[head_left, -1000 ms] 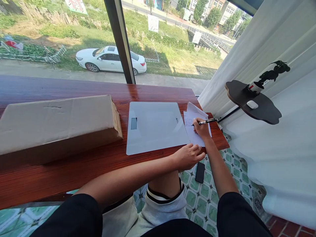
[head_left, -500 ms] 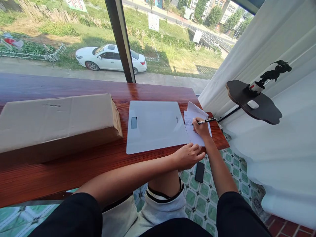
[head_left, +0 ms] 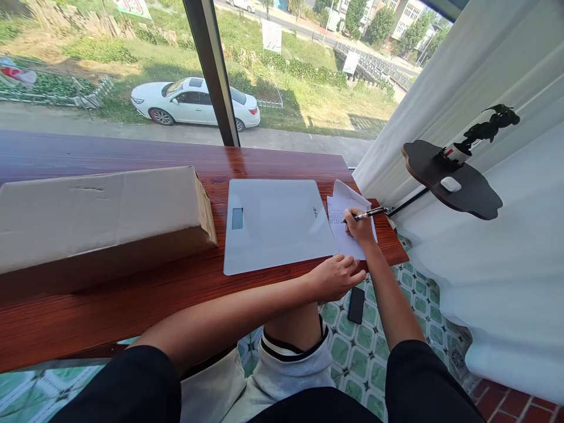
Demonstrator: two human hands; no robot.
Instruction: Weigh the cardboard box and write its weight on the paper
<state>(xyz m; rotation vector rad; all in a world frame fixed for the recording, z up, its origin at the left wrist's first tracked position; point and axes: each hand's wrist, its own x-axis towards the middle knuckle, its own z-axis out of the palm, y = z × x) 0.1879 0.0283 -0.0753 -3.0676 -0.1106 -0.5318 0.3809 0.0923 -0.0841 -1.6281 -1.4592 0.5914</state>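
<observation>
From where I stand, the white curtain (head_left: pixel 506 282) is the biggest thing, hanging well off to the right of both hands. The reddish wooden desk (head_left: pixel 141 299) comes next, its near right corner just beyond the right wrist. A long cardboard box (head_left: pixel 132 220) lies on it, well out to the left of the hands. Between the box and the hands sits a flat pale panel (head_left: pixel 277 226), rather like a glass scale, its near right corner just beside the left fingers.

The paper (head_left: pixel 341 232) is under the right hand (head_left: pixel 358 227), partly overlapped by the panel's right edge as far as I can tell, with handwriting near its upper left. The left hand (head_left: pixel 335 277) is loosely curled and holds nothing that I can see, its fingertips at the paper's near edge; whether they press it down I cannot tell. Below that hand, on the tiled floor, lies a dark phone (head_left: pixel 356 305).

Smallest is the pen (head_left: pixel 371 214), pinched in the right hand's closed fingers, tip at the written lines. Hardly anything has changed in the last second: the view has shifted slightly, yet both hands keep their pose, so the writing seems to have paused or moved only minutely.
</observation>
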